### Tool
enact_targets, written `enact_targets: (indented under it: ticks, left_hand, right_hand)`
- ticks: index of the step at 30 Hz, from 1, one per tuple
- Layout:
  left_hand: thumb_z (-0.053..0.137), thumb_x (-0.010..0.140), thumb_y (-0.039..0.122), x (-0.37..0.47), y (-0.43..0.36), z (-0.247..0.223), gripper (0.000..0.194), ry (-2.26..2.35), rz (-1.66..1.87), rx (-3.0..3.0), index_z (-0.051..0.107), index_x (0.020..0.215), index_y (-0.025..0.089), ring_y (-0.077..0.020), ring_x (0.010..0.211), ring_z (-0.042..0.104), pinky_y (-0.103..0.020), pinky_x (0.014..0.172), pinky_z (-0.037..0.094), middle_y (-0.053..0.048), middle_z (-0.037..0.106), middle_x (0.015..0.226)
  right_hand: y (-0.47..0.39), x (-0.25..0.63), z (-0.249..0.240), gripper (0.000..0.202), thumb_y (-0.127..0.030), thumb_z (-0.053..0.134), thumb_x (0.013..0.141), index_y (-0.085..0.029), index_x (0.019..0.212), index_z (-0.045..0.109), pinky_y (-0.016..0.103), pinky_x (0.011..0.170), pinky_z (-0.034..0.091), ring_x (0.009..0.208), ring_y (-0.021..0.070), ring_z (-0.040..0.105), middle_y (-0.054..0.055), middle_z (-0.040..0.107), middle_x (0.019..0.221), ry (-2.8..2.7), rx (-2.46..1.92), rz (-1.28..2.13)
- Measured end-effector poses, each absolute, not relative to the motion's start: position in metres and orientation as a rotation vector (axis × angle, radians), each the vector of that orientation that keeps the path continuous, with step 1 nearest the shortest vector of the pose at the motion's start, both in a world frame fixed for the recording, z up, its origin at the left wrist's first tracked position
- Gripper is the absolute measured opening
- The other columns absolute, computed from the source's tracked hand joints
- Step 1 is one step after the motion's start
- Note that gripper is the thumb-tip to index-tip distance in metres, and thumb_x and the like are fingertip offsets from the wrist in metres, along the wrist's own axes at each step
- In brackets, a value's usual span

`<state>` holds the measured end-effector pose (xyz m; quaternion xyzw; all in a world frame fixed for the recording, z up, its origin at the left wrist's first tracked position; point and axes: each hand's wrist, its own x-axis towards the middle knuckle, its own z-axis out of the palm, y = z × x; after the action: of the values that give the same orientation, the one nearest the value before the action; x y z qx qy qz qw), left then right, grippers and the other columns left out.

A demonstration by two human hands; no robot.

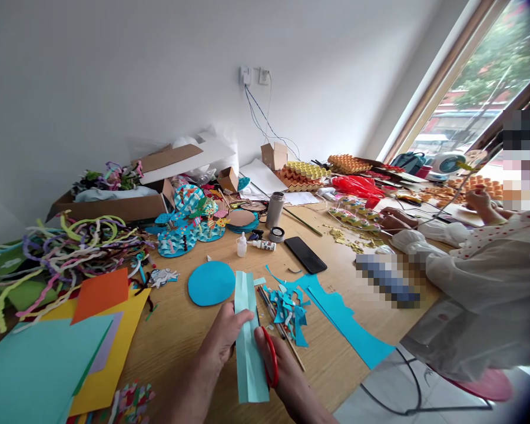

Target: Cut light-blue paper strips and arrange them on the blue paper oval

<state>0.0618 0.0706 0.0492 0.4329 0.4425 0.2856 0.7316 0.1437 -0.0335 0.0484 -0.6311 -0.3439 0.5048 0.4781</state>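
Note:
A long, creased strip of pale mint paper (249, 377) stands near the table's front edge. My left hand (230, 330) pinches it at mid-height, thumb on its face. Red-handled scissors (271, 359) are in my right hand (282, 368), closed round the handles at the strip's right edge; the blades are mostly hidden beside the paper. Beyond my left hand lies a blue paper disc (211, 283). Blue paper scraps (291, 309) and thin sticks (291, 347) rest right of the strip, and a larger blue offcut (348, 321) reaches the table's right edge.
Coloured sheets (39, 359) and pipe cleaners (70, 253) cover the left side. A black phone (305, 254), a steel flask (274, 211) and small glue bottles (242, 245) stand or lie ahead. At right, a person in white sleeves (450, 253) works beside egg cartons (355, 213).

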Motion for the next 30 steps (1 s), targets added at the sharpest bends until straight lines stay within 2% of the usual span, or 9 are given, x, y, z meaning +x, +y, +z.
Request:
enact_targets:
  ticks: [8,13,17,24,30]
  left_hand:
    - [0.069,0.057,0.023,0.062,0.070,0.048,0.027,0.984,0.620,0.938,0.061,0.081,0.014,-0.0142,0.057,0.054,-0.024,0.052,0.044,0.002,0.060,0.062]
    - [0.071,0.058,0.027,0.061,0.072,0.057,0.027,0.904,0.581,0.920,0.063,0.080,0.014,-0.0148,0.055,0.055,-0.025,0.053,0.045,0.001,0.061,0.060]
    - [0.073,0.061,0.033,0.057,0.075,0.063,0.023,0.939,0.572,0.877,0.061,0.071,0.016,-0.0153,0.053,0.057,-0.026,0.051,0.046,0.001,0.061,0.056]
    - [0.071,0.058,0.022,0.056,0.083,0.055,0.015,0.985,0.603,0.910,0.061,0.065,0.015,-0.0121,0.045,0.051,-0.022,0.045,0.041,0.003,0.057,0.049]
    - [0.070,0.057,0.019,0.057,0.082,0.054,0.013,0.987,0.606,0.924,0.060,0.063,0.014,-0.0118,0.044,0.050,-0.022,0.043,0.039,0.002,0.056,0.048]
  right_hand:
    - [-0.034,0.143,0.046,0.058,-0.078,0.044,0.076,-0.020,0.066,0.046,0.024,0.048,0.030,0.054,0.0110,0.035,-0.003,0.038,0.058,-0.797,-1.600,1.193]
    - [-0.034,0.140,0.047,0.063,-0.080,0.034,0.077,-0.021,0.060,0.043,0.022,0.041,0.029,0.040,0.0097,0.039,-0.004,0.041,0.043,-0.859,-1.513,1.288]
    - [-0.036,0.138,0.043,0.062,-0.079,0.033,0.079,-0.020,0.061,0.044,0.020,0.037,0.025,0.032,0.0072,0.036,-0.005,0.043,0.037,-0.842,-1.452,1.343]
    - [-0.036,0.135,0.040,0.067,-0.081,0.032,0.077,-0.019,0.058,0.047,0.019,0.035,0.026,0.033,0.0068,0.038,-0.004,0.044,0.038,-0.871,-1.476,1.348]
    - [-0.035,0.134,0.048,0.068,-0.084,0.032,0.074,-0.019,0.062,0.046,0.020,0.037,0.029,0.038,0.0082,0.041,-0.004,0.043,0.043,-0.840,-1.498,1.348]
